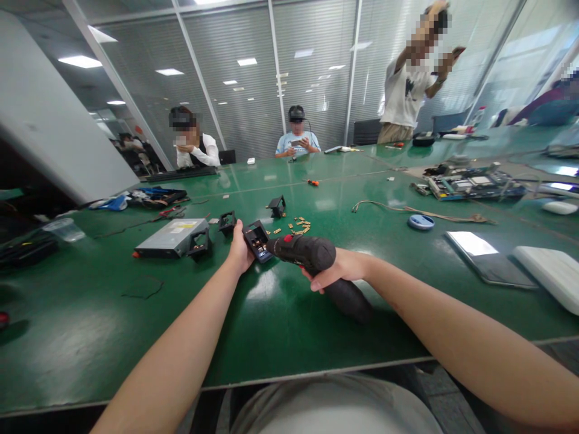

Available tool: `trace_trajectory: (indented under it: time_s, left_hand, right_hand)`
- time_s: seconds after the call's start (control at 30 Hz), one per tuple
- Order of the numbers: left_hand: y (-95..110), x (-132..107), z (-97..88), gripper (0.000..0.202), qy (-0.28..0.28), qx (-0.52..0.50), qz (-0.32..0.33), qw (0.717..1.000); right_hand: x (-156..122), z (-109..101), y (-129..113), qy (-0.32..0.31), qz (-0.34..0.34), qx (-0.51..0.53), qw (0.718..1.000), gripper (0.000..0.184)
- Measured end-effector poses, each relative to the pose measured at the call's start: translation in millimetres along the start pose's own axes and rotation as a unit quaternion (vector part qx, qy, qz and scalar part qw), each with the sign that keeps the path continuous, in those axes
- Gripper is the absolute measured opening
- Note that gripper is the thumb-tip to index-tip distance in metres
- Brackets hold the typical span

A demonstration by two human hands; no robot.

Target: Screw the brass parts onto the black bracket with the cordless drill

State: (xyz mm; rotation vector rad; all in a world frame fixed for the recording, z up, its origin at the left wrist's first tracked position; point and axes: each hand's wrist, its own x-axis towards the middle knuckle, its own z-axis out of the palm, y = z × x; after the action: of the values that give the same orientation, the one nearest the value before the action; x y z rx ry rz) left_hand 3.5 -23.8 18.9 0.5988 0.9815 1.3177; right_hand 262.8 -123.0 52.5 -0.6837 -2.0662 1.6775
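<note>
My right hand (337, 271) is wrapped round the grip of a black cordless drill (312, 250) with red accents. The drill's front end points left, at a small black box (257, 241) with brass-coloured parts inside. My left hand (239, 253) holds that box by its left side, just above the table. Whether the bit touches the parts inside cannot be made out. Small brass-coloured pieces (300, 226) lie scattered just beyond the box. Black plastic frames stand nearby: one frame (277, 207) behind the box, another (227, 223) behind my left hand, and a third (199, 244) to its left.
On the green table (253, 337), a silver disc drive (172, 238) lies left. To the right are a cable (420, 211), a round blue-white tin (421, 222), a tablet (488, 259) and a circuit board (479, 184). An orange-handled tool (313, 182) lies farther back. Several people are across the table.
</note>
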Motion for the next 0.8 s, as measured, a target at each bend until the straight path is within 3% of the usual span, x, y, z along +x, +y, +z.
trace_trajectory:
  time_s: [0.8]
  left_hand:
    - [0.0, 0.6, -1.2, 0.06, 0.001, 0.009, -0.006, 1.0]
  right_hand:
    - [-1.0, -0.4, -2.9, 0.004, 0.029, 0.008, 1.0, 0.035]
